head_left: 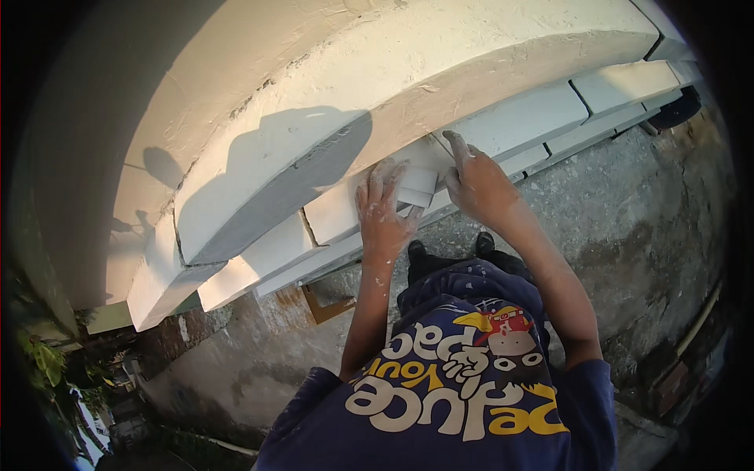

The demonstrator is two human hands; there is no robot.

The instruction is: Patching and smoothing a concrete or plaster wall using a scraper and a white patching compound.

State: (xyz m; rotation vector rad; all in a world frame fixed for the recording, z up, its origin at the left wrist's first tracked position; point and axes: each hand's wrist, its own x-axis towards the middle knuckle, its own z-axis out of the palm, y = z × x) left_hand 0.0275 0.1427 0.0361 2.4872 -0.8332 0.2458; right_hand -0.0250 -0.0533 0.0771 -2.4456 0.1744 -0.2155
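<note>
A small white block (418, 185) rests at the face of the lower white ledge, below the curved overhang. My left hand (383, 206) is dusted with white and grips it from its left side, thumb below and fingers above. Just right of the block, my right hand (477, 179) is closed, its index finger pointing up along the ledge. A thin straight edge (441, 144) shows by that fingertip; most of what the hand holds is hidden behind the fingers.
A broad curved white slab (314, 102) juts out above my hands. Below it run stepped white blocks (534, 118) with dark gaps between them. Rough concrete floor (613, 220) lies around my shoes (484, 242). A brown board (326, 304) lies near the wall's foot; plants (47, 361) grow at far left.
</note>
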